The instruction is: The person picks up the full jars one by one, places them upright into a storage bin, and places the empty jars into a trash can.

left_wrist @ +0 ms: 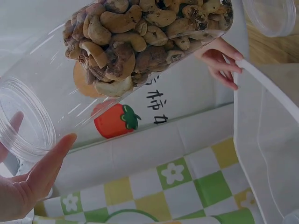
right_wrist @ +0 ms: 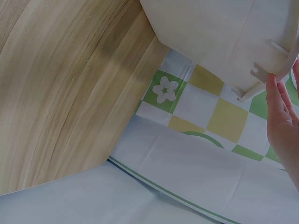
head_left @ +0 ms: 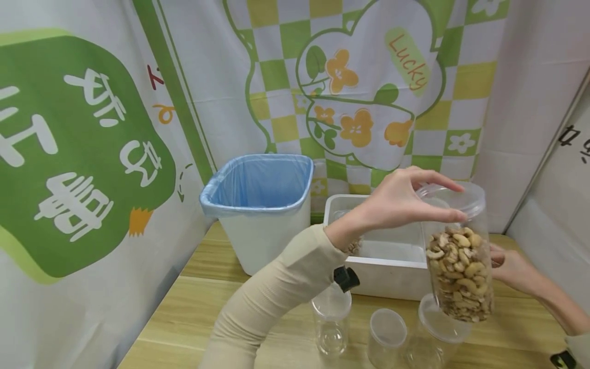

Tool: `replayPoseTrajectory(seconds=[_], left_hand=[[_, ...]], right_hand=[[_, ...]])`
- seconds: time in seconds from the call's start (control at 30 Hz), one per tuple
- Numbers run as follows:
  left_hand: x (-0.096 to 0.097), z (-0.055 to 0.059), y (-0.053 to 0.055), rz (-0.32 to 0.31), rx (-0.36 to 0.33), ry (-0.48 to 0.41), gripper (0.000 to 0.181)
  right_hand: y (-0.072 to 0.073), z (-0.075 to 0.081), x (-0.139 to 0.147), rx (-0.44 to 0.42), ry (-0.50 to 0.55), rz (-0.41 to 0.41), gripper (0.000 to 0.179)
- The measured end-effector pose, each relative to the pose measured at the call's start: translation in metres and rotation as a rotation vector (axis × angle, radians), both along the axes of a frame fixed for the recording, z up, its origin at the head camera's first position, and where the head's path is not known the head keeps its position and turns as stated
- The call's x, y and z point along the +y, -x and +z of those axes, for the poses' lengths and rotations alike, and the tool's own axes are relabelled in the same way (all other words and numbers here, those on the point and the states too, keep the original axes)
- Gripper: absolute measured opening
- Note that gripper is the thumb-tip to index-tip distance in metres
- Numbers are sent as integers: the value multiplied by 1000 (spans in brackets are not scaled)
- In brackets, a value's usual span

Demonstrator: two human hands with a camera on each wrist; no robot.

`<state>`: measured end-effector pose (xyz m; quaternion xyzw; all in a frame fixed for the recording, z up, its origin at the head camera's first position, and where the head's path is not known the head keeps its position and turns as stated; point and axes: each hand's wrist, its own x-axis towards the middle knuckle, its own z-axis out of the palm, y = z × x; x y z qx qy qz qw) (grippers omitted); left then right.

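My left hand (head_left: 398, 200) grips a clear plastic jar (head_left: 461, 266) by its lidded top, thumb and fingers on opposite sides. Cashews fill the jar's lower part, and it hangs slightly tilted in front of a white tub (head_left: 387, 277). In the left wrist view the cashews (left_wrist: 135, 44) lie toward the end away from my hand. My right hand (head_left: 516, 271), partly hidden behind the jar in the head view, is at the tub's right end. Its fingers (right_wrist: 274, 91) pinch the rim there, as the right wrist view shows.
Three clear lidded jars (head_left: 332, 320) stand along the front of the wooden table (head_left: 184, 318). Inside the tub's left end is another clear container with nuts (head_left: 355, 247), partly behind my left wrist. A white bin with a blue liner (head_left: 258, 205) stands left of the tub. Printed curtains surround the table.
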<state>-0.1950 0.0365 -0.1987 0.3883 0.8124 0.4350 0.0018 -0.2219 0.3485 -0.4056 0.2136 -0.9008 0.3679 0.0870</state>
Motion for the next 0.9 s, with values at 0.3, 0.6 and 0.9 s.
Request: replayPoseTrajectory(seconds=[0.3,0.6,0.9], left_hand=[[-10,-2,33,36,13,-50,35],[-12,-13,61,140,66,-2,38],[-9,-40,86,217,117,84,43]], right_hand=[[-3,4,-8,12,-45,-8,13],[-1,3,-8,12,-2,14,16],[-3,3,-10,28,-27,-8,16]])
